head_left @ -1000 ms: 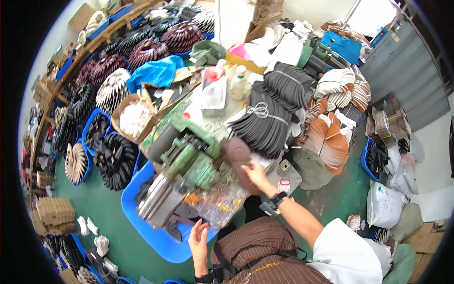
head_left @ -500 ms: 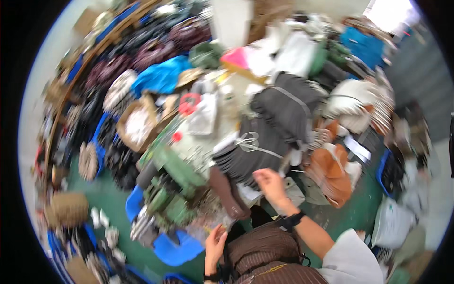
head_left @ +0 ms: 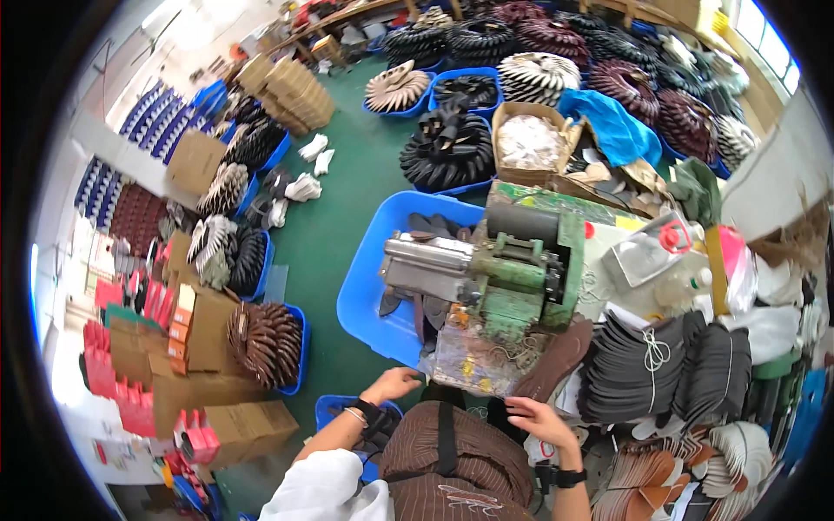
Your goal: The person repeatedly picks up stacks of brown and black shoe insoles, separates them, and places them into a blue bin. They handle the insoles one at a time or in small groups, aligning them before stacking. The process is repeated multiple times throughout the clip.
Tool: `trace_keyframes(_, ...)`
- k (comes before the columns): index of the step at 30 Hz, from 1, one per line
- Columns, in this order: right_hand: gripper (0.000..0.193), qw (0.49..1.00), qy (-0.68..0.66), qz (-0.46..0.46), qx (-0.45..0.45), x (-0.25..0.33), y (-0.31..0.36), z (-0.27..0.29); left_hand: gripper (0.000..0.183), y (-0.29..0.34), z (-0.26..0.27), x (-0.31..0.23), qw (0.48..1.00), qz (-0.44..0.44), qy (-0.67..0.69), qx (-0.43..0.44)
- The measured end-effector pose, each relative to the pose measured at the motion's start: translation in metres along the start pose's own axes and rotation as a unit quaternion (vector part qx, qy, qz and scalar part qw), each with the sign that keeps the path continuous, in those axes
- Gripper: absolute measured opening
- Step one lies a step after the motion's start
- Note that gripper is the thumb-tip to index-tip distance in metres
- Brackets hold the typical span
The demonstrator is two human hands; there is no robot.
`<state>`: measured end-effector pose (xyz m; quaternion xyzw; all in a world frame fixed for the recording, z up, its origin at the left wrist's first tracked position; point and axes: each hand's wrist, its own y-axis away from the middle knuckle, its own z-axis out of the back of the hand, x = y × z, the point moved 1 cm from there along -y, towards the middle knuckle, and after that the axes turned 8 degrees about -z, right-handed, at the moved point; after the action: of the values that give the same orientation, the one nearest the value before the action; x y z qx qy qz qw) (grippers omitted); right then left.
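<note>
My left hand (head_left: 393, 385) is by the front left corner of the machine's worktable, its fingers loosely bent and nothing visible in them. My right hand (head_left: 539, 421) is open with fingers apart, below the brown insole (head_left: 558, 358) lying on the right edge of the worktable (head_left: 473, 360). Behind it stands a worn green machine (head_left: 521, 291) with a dark roller (head_left: 521, 220) and a metal cylinder (head_left: 427, 252). A big blue tub (head_left: 365, 286) to its left contains dark sole-shaped pieces (head_left: 434, 227). Tied stacks of dark grey pieces (head_left: 638, 369) lie right of the insole.
A pale tray (head_left: 647, 252) and a clear bottle (head_left: 686, 286) stand on the bench. Brown and white pieces (head_left: 651, 478) are stacked at lower right. Blue tubs of black pieces (head_left: 447, 156) and a cardboard box (head_left: 499, 143) stand beyond. Cartons (head_left: 208, 339) and green floor (head_left: 330, 208) lie left.
My view has swung left, showing more floor, tubs and cartons. My right hand has come down from beside the grey stacks. My left hand is now at the worktable's left corner.
</note>
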<state>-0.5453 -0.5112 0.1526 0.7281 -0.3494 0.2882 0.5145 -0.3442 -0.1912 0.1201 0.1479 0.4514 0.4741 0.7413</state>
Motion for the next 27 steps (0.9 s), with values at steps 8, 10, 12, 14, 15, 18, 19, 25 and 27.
trace_keyframes(8,0.074,0.936,0.232,0.125,-0.232,0.036,-0.183,-0.094,0.042,-0.010,0.085,0.165,0.965,0.129,0.169,-0.152)
trace_keyframes(10,0.071,0.918,0.259,0.094,-0.287,0.065,-0.231,-0.113,0.041,-0.019,0.107,0.205,0.962,0.128,0.146,-0.191)
trace_keyframes(12,0.066,0.910,0.273,-0.015,-0.311,0.098,-0.271,-0.126,0.041,-0.044,0.135,0.235,0.958,0.127,0.145,-0.213)
trace_keyframes(14,0.063,0.909,0.235,0.052,-0.341,0.078,-0.326,-0.121,0.043,-0.077,0.149,0.275,0.949,0.121,0.132,-0.259)
trace_keyframes(15,0.062,0.886,0.232,0.075,-0.393,0.066,-0.348,-0.122,0.043,-0.091,0.152,0.296,0.945,0.120,0.127,-0.278)
trace_keyframes(18,0.062,0.755,0.283,0.029,-0.591,0.132,-0.387,-0.135,0.056,-0.140,0.171,0.297,0.949,0.088,0.104,-0.283)
trace_keyframes(19,0.063,0.703,0.310,-0.050,-0.638,0.144,-0.395,-0.132,0.059,-0.155,0.175,0.300,0.949,0.073,0.097,-0.290)
trace_keyframes(25,0.080,0.473,0.339,0.026,-0.813,0.149,-0.442,-0.106,0.061,-0.208,0.167,0.335,0.944,0.066,0.096,-0.309)
trace_keyframes(27,0.072,0.529,0.276,0.137,-0.790,0.135,-0.445,-0.083,0.058,-0.220,0.181,0.329,0.939,0.087,0.120,-0.311)
